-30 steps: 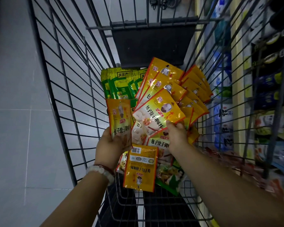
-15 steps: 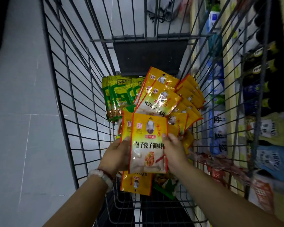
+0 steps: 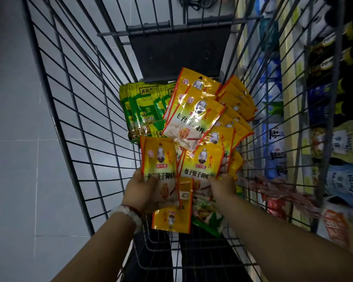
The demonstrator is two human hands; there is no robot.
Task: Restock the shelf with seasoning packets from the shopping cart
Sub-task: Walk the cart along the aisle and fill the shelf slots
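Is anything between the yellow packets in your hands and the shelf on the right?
Yes. The shopping cart's grey wire side wall stands between the yellow seasoning packets held by the left hand and right hand and the stocked shelf. The packets must be lifted over the cart's rim; nothing else visibly blocks them.

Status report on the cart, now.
Left hand holds yellow packet. Right hand grips another packet. Both inside cart. Nothing blocking.

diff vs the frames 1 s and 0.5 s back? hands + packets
The left hand keeps its yellow packet. The right hand carried one packet across to the left hand half a second ago, let it go, and now grips another packet from the pile. The green packets and cart contents are otherwise unmoved; the camera tilted.
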